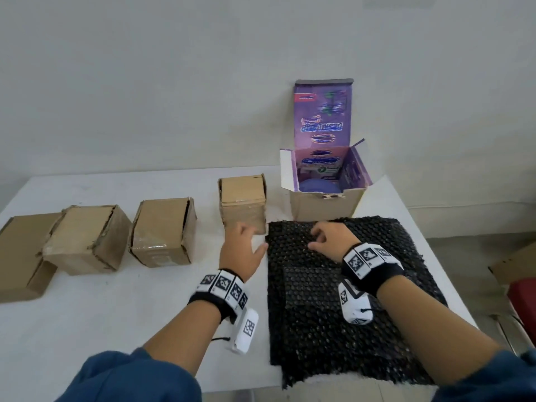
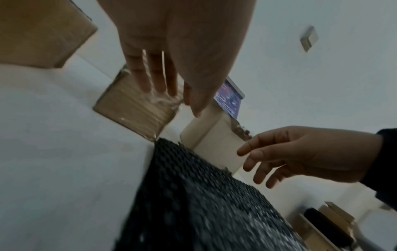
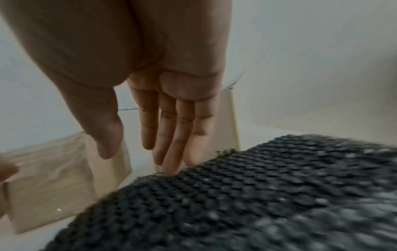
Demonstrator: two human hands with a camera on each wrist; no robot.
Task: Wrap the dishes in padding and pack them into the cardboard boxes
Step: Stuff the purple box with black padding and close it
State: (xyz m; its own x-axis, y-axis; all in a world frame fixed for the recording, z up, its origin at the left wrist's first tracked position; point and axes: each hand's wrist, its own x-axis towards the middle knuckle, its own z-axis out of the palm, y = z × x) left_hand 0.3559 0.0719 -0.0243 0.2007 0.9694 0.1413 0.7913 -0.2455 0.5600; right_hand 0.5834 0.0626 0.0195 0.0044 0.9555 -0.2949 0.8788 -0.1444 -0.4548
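Black bubble-wrap padding (image 1: pixel 342 288) lies in stacked sheets on the right half of the white table (image 1: pixel 116 320). My right hand (image 1: pixel 326 240) hovers over its far edge with fingers loosely spread and empty; in the right wrist view the fingertips (image 3: pixel 169 168) reach down to the padding (image 3: pixel 257 195). My left hand (image 1: pixel 245 242) is open and empty, just in front of a small cardboard box (image 1: pixel 243 200) beside the padding's left edge (image 2: pixel 193 195). An open box with a purple printed lid (image 1: pixel 324 169) stands behind the padding, and a bluish round dish (image 1: pixel 319 185) shows inside it.
Closed brown cardboard boxes stand in a row on the left: one (image 1: pixel 164 232), another (image 1: pixel 87 239), and a third (image 1: pixel 23 256) at the table's left edge. A wall runs behind the table. On the floor at the right are a red object (image 1: pixel 522 297) and a carton (image 1: pixel 516 264).
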